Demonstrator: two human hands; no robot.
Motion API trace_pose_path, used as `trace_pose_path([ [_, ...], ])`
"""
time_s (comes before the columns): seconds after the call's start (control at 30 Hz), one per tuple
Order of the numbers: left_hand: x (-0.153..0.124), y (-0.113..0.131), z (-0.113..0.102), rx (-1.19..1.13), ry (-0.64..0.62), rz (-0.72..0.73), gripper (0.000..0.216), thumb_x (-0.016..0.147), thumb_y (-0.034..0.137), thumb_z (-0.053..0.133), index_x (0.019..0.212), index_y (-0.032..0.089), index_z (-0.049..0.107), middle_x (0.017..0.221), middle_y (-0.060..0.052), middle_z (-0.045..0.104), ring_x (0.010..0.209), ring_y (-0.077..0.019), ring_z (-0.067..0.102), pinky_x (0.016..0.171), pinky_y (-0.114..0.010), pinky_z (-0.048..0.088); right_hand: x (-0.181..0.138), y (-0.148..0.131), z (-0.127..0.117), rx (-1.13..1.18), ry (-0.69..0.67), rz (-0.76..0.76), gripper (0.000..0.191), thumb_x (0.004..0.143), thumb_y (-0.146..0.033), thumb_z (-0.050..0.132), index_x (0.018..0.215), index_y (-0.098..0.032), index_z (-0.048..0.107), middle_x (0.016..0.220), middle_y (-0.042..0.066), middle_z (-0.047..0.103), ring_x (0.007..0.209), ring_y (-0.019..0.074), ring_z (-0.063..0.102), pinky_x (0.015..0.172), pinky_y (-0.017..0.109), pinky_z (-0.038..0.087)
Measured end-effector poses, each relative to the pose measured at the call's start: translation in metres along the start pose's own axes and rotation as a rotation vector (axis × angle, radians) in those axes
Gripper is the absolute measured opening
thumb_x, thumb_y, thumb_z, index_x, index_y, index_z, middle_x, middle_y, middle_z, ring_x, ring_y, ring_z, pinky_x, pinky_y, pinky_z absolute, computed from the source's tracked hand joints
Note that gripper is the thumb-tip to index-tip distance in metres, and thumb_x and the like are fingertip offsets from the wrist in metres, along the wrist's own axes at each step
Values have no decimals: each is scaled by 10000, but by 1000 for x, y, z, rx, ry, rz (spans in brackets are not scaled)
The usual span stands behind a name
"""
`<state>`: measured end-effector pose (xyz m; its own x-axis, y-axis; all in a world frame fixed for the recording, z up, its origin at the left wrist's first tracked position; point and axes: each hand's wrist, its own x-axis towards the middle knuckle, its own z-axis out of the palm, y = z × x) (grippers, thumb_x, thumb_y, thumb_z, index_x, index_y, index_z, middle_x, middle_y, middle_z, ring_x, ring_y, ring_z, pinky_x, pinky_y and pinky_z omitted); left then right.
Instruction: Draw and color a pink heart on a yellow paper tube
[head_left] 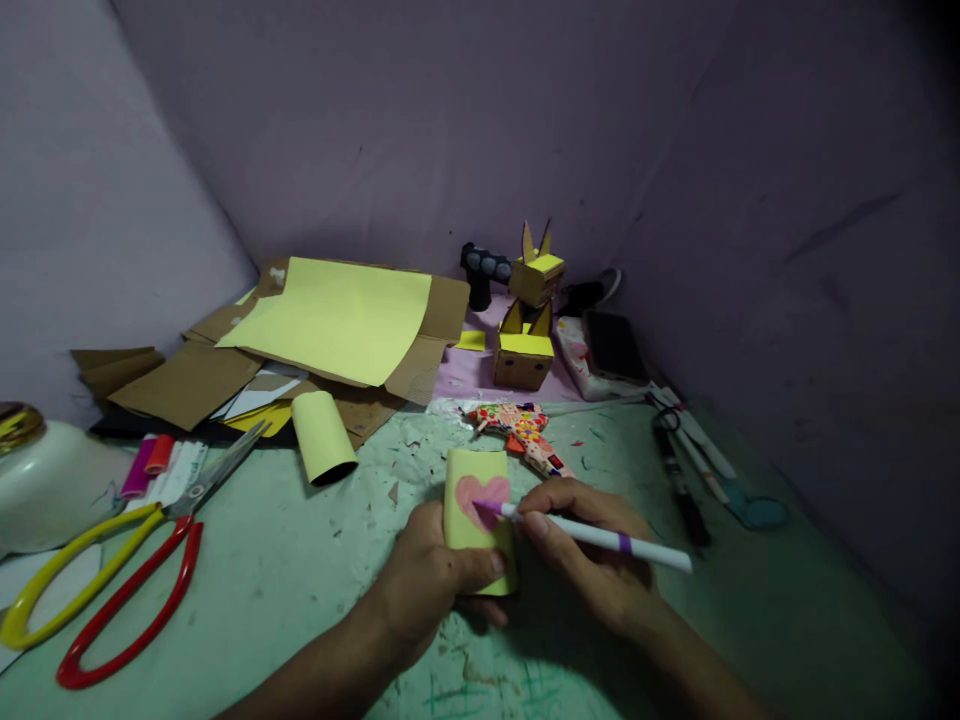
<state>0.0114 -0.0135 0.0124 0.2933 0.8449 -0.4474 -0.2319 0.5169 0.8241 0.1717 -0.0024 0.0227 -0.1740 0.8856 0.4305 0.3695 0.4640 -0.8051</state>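
My left hand (435, 575) is wrapped round a yellow paper-covered tube (478, 468), with the thumb across its front. A pink heart (472, 495) is drawn on the tube's face. Between the fingertips of my right hand (592, 540) is a white marker pen (652, 552) with a purple band. Its purple tip touches the heart, where a purple patch shows on the pink. Just beyond, a glue gun (517, 425) in patterned wrapping lies on the table. Another yellow paper tube (322, 437) rests to the left.
Large scissors (187, 510) with yellow and red handles lie at the left, near several markers (161, 465). Cardboard sheets (187, 385) and yellow paper (337, 315) are piled behind. Small cardboard boxes with ears (523, 365), a phone (615, 345) and a pen (679, 480) stand or lie farther right.
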Motion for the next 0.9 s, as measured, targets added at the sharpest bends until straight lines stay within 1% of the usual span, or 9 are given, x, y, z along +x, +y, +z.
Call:
trace_pose_path([
  [0.07, -1, 0, 0, -2, -4, -4, 347, 510, 245, 715, 814, 94, 642, 653, -52, 625, 560, -155, 583, 403, -217, 495, 1, -1, 1, 14, 10, 2, 152, 786, -248, 574, 693, -190, 679, 576, 18, 678, 482, 145, 601, 442, 238, 450],
  [0.13, -1, 1, 0, -8, -10, -9, 346, 508, 245, 712, 812, 93, 644, 648, -53, 626, 553, -153, 582, 397, -212, 489, 1, -1, 0, 12, -23, 1, 153, 793, -248, 574, 702, -191, 683, 577, 18, 679, 485, 146, 605, 441, 237, 450],
  [0.23, -2, 2, 1, -6, -7, -16, 325, 495, 253, 712, 769, 96, 635, 618, -52, 621, 521, -145, 571, 383, -207, 476, 0, 1, -2, -13, -77, -15, 175, 812, -259, 563, 685, -191, 663, 540, 0, 650, 450, 131, 574, 432, 229, 429],
  [0.33, -2, 3, 2, -1, -5, -15, 292, 493, 266, 708, 716, 99, 620, 591, -56, 613, 497, -139, 563, 382, -206, 471, -1, 4, -4, -54, -93, -35, 200, 823, -262, 549, 655, -194, 634, 501, -18, 607, 419, 115, 527, 427, 228, 399],
  [0.57, 1, 1, 1, -20, -21, -7, 306, 489, 241, 713, 750, 96, 648, 604, -57, 624, 506, -150, 575, 375, -217, 484, 1, 2, 0, -8, -41, -16, 170, 813, -261, 561, 712, -192, 678, 584, 13, 673, 492, 138, 599, 458, 233, 436],
  [0.73, -1, 3, 3, -17, -8, -15, 292, 489, 257, 715, 722, 100, 633, 591, -53, 618, 487, -136, 566, 371, -202, 473, -1, 4, -2, -31, -68, -29, 194, 807, -261, 564, 648, -191, 650, 503, -10, 617, 419, 115, 531, 416, 228, 380],
  [0.8, -3, 3, 3, -15, -9, -17, 304, 492, 268, 719, 729, 96, 636, 601, -61, 628, 491, -140, 575, 373, -201, 473, -2, 4, -2, -31, -49, -16, 206, 804, -269, 565, 627, -192, 637, 495, -12, 611, 420, 116, 527, 423, 233, 379],
  [0.9, -2, 3, 3, -19, -3, -19, 319, 484, 263, 722, 744, 95, 646, 601, -59, 637, 491, -142, 582, 378, -207, 483, -2, 4, -2, -25, 0, 21, 202, 811, -281, 564, 651, -190, 650, 530, 2, 638, 460, 132, 559, 449, 244, 402],
])
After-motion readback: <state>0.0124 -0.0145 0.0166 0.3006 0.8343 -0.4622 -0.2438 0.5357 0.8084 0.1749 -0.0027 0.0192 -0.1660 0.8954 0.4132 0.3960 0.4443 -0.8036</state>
